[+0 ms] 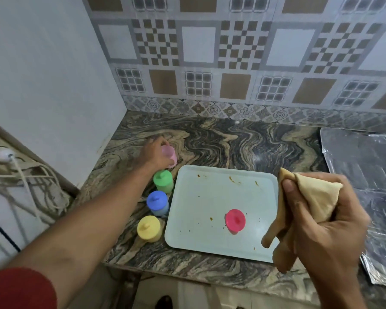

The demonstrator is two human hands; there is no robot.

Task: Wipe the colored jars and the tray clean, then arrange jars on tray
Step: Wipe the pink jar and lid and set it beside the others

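Observation:
A pale blue tray (201, 197) lies on the marble counter, flecked with brown stains. One red jar (235, 220) stands on it, right of centre. Left of the tray stand a green jar (163, 181), a blue jar (157, 202) and a yellow jar (149, 228) in a row. My left hand (155, 153) reaches to the far left of the tray and is closed around a light pink jar (169, 153). My right hand (321, 221) is raised over the tray's right edge, clutching a crumpled tan cloth (312, 197).
Sheets of crinkled foil (363, 175) cover the counter to the right of the tray. A white wall (54, 85) closes the left side, with a socket strip and tangled cables (20, 179) below it. Patterned tiles back the counter.

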